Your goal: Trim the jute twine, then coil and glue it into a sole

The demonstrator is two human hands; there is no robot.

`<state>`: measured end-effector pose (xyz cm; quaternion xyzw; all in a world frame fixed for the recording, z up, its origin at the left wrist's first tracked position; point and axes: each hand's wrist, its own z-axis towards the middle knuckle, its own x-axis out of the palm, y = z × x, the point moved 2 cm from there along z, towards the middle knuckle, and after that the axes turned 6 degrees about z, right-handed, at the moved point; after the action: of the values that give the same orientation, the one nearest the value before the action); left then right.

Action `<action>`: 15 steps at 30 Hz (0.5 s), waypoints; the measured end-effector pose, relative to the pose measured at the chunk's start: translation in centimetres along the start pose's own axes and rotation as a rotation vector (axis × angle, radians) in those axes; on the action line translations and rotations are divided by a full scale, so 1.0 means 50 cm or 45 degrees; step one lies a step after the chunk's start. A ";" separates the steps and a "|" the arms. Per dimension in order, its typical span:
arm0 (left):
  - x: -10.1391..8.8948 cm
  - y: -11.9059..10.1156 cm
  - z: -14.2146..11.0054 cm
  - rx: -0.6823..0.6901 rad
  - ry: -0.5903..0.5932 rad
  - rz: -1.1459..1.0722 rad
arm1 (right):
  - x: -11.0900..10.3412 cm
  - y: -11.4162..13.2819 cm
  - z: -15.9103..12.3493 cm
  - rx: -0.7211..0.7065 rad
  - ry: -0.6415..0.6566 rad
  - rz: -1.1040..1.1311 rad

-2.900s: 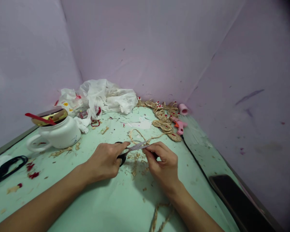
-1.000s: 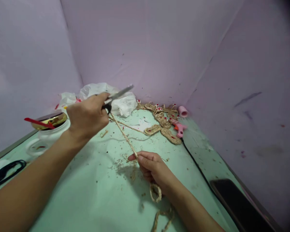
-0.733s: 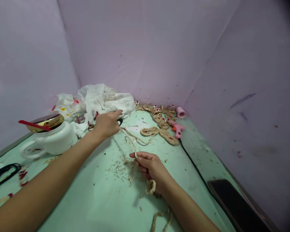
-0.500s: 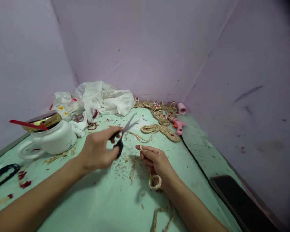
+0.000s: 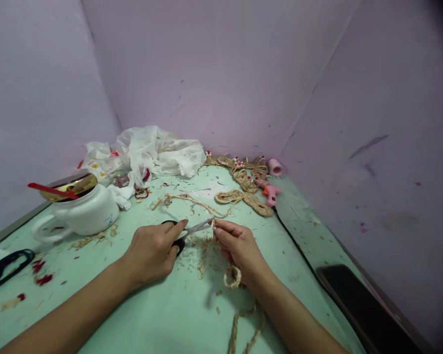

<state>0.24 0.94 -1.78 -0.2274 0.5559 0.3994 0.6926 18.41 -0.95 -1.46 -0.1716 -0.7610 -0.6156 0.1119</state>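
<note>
Scissors (image 5: 196,228) in the head view lie between the two hands, long axis running left to right across the table (image 5: 143,319) and angled slightly away from the person. The left hand (image 5: 151,250) has the black handles, its fingers curled around them, and the blades stand a little way apart, pointing toward the right hand (image 5: 241,248). That right hand is closed in a pinch, thumb against forefinger, on a pale braided cord (image 5: 213,224). The cord's pinched part is at the blade ends, just beyond the fingertips, so the right hand is the nearer one to it, while the left reaches it only through the blades. Whether both blades touch the cord or merely overlap it from this angle, I cannot tell.

From the pinch, a strand leads away from the person and to the left, roughly crosswise to the blades. A small cord ring (image 5: 232,277) hangs just below the right palm, and a loose cord length (image 5: 235,332) lies nearer the person, by the right forearm. Beyond the right hand sit a flat coiled loop (image 5: 227,197) and, farther right, a pink glue gun (image 5: 271,193).
</note>
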 end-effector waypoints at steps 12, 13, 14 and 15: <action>0.010 0.006 -0.003 0.064 -0.079 0.169 | 0.001 0.002 -0.006 0.004 0.009 0.017; 0.011 0.006 -0.003 0.067 -0.069 0.152 | 0.001 0.002 -0.005 0.009 0.014 0.027; 0.011 0.006 -0.002 0.065 -0.062 0.133 | 0.001 0.002 -0.005 0.016 0.019 0.040; 0.010 0.007 -0.002 0.062 -0.053 0.112 | 0.001 0.003 -0.004 0.025 0.027 0.057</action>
<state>-0.05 1.22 -2.26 -0.1774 0.5604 0.4206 0.6911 18.41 -1.12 -1.27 -0.1809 -0.7619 -0.6071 0.1353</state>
